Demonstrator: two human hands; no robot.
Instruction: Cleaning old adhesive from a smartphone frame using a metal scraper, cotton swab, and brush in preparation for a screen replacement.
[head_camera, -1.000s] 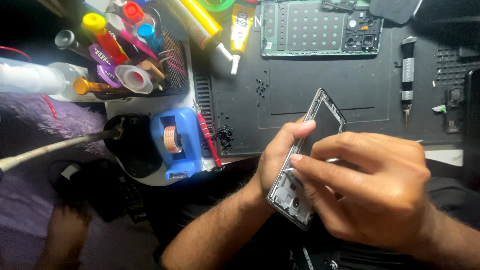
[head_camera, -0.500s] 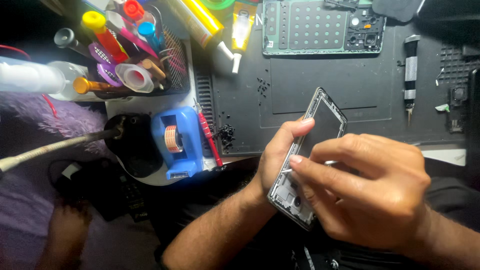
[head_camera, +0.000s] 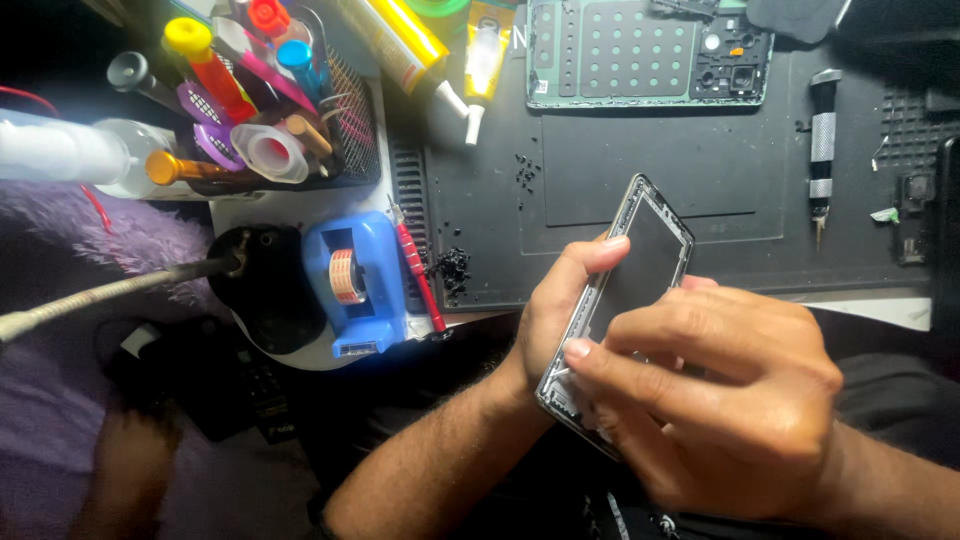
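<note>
My left hand (head_camera: 560, 300) grips a stripped phone frame (head_camera: 645, 240) by its left edge, thumb along the rim, holding it tilted above the front edge of the dark work mat (head_camera: 640, 170). My right hand (head_camera: 720, 400) covers the frame's lower half, its fingers pressing on the bottom end; whatever lies under those fingers is hidden. A grey-green phone back plate (head_camera: 640, 50) with many small holes lies at the mat's far edge.
A blue tape dispenser (head_camera: 355, 285) and a red tool (head_camera: 420, 280) sit left of the mat. A mesh basket (head_camera: 260, 110) holds tape rolls and bottles. Glue tubes (head_camera: 410, 50) lie nearby, small black screws (head_camera: 455, 270) on the mat, a precision screwdriver (head_camera: 822, 150) at right.
None of the objects has moved; my right-hand fingers shift very slightly on the frame's lower end.
</note>
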